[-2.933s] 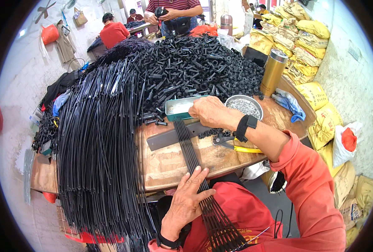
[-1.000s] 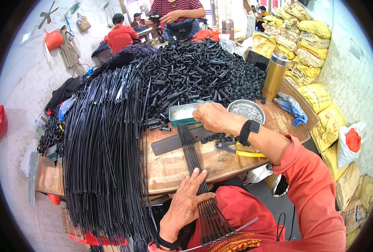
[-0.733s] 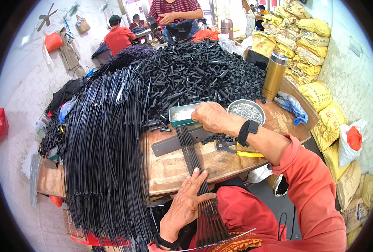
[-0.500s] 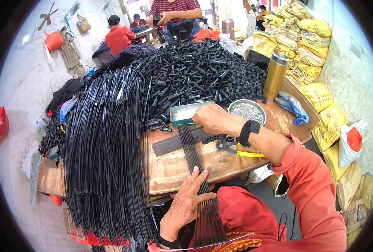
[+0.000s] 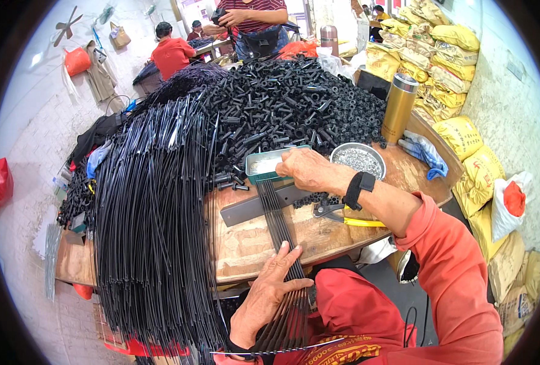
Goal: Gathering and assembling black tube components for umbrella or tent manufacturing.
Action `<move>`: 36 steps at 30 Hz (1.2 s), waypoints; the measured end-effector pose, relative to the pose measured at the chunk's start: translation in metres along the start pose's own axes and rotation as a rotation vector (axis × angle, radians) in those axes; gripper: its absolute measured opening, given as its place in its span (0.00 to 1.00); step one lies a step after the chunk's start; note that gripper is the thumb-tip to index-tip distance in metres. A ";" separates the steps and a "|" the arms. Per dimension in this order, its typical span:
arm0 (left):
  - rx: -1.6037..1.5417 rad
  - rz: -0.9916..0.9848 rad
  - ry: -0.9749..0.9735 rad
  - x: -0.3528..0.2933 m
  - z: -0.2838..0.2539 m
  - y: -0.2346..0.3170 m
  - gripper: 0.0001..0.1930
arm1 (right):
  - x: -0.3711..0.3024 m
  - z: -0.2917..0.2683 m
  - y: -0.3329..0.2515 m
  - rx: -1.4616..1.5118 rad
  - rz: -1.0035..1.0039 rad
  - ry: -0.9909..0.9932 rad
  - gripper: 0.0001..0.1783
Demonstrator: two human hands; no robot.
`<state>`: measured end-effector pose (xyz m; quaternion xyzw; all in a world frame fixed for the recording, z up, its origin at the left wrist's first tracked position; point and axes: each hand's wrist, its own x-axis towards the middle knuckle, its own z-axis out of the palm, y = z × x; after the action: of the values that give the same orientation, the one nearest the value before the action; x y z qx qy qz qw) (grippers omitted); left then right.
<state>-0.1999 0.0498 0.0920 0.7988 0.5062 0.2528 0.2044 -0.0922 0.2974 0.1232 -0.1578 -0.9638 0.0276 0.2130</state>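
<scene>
A row of thin black rods (image 5: 275, 216) runs from the tray's near edge toward my lap, side by side and fanning slightly at the near end. My left hand (image 5: 270, 289) lies flat across them, fingers stretched and thumb apart. My right hand (image 5: 309, 169) is closed at the right end of a shallow green tray (image 5: 253, 177) with pale contents; its fingertips are hidden, so what they pinch cannot be made out. A dark flat bar (image 5: 240, 213) lies under the rods' far part. Across their near ends passes a thin pale rod (image 5: 318, 345).
A large bundle of black rods (image 5: 154, 231) hangs over the table edge at left. Behind the tray rises a heap of black tubes (image 5: 282, 97). A bowl of small silvery pieces (image 5: 382, 167), yellow-handled pliers (image 5: 364, 223), a gold flask (image 5: 400, 109) and a glove (image 5: 425, 155) stand at right.
The near ends of the rods and the thin pale rod across them have swung left. My right hand has barely shifted at the tray. A person behind the heap has moved their hands.
</scene>
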 end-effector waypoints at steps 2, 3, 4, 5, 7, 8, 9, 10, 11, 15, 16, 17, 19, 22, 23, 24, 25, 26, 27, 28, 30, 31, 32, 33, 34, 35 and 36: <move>-0.012 0.011 0.004 0.000 -0.001 0.001 0.16 | 0.000 0.000 0.000 -0.012 0.031 -0.113 0.06; -0.024 0.003 0.008 0.001 -0.002 0.004 0.16 | 0.001 -0.001 -0.001 -0.010 0.030 -0.113 0.06; -0.037 -0.005 0.012 0.001 -0.003 0.006 0.15 | 0.002 -0.004 -0.003 0.008 0.058 -0.152 0.06; -0.036 -0.006 0.012 0.001 -0.004 0.006 0.15 | 0.003 -0.005 -0.004 0.026 0.086 -0.190 0.06; 0.020 0.000 0.000 0.002 -0.005 0.006 0.13 | 0.001 -0.004 -0.001 0.036 0.089 -0.168 0.06; 0.022 0.000 0.000 0.002 -0.005 0.006 0.13 | 0.001 -0.004 0.001 0.045 0.092 -0.147 0.06; 0.008 -0.001 0.008 0.002 -0.004 0.006 0.13 | 0.000 -0.003 0.002 0.046 0.091 -0.146 0.06; -0.006 -0.003 0.016 0.002 -0.004 0.006 0.13 | 0.000 -0.002 0.003 0.023 0.084 -0.129 0.06; -0.004 -0.004 0.016 0.002 -0.004 0.005 0.13 | 0.000 -0.001 0.003 -0.001 0.076 -0.113 0.06; 0.020 0.002 -0.002 0.002 -0.006 0.006 0.13 | -0.002 -0.004 -0.001 -0.027 0.043 -0.093 0.06; 0.037 -0.010 -0.011 0.002 -0.007 0.008 0.12 | -0.002 -0.003 -0.001 -0.058 0.033 -0.066 0.06; 0.040 -0.012 -0.009 0.002 -0.007 0.009 0.12 | -0.003 -0.003 -0.001 -0.090 0.023 -0.039 0.05; 0.039 -0.024 -0.008 0.001 -0.008 0.009 0.12 | -0.003 -0.003 -0.001 -0.090 0.027 -0.033 0.05; -0.038 -0.024 0.017 0.000 -0.007 0.008 0.12 | -0.002 -0.003 -0.001 -0.067 0.026 -0.031 0.06; -0.035 -0.028 0.026 0.000 -0.007 0.007 0.12 | -0.002 -0.002 -0.001 -0.043 0.025 -0.035 0.06; -0.029 -0.013 0.016 0.000 -0.007 0.007 0.11 | -0.002 -0.005 -0.002 0.005 0.014 -0.033 0.05; -0.023 0.003 0.006 0.000 -0.007 0.007 0.11 | -0.002 -0.005 0.000 0.005 0.001 -0.034 0.05; -0.039 -0.003 0.014 -0.001 -0.007 0.008 0.13 | -0.001 -0.003 0.003 0.038 0.017 -0.057 0.05; -0.039 -0.005 0.024 -0.001 -0.007 0.007 0.13 | -0.001 -0.003 0.004 0.068 0.038 -0.080 0.04; -0.032 0.021 0.016 -0.001 -0.006 0.005 0.14 | 0.000 -0.004 0.004 0.134 0.054 -0.086 0.02; -0.028 0.046 0.013 -0.002 -0.003 0.001 0.15 | 0.003 -0.003 -0.001 0.115 0.041 -0.093 0.03; -0.027 0.063 0.020 -0.003 -0.002 -0.002 0.17 | 0.004 -0.003 -0.004 0.099 0.037 -0.097 0.04; -0.026 0.080 0.027 -0.004 -0.001 -0.003 0.18 | 0.006 -0.004 -0.008 0.097 0.036 -0.100 0.04; -0.034 0.082 0.024 -0.003 -0.001 -0.003 0.18 | 0.005 -0.002 -0.009 0.105 0.069 -0.072 0.05; -0.030 0.080 0.022 -0.001 -0.002 -0.002 0.18 | 0.005 -0.001 -0.011 0.114 0.103 -0.042 0.07; -0.027 0.077 0.019 -0.001 -0.003 -0.001 0.18 | 0.005 0.000 -0.012 0.112 0.112 -0.048 0.07; -0.024 0.075 0.024 -0.001 -0.003 0.000 0.18 | 0.007 -0.001 -0.013 0.117 0.131 -0.053 0.08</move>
<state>-0.2022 0.0491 0.0939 0.8116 0.4752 0.2759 0.1985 -0.1012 0.2872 0.1286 -0.2072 -0.9534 0.1020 0.1942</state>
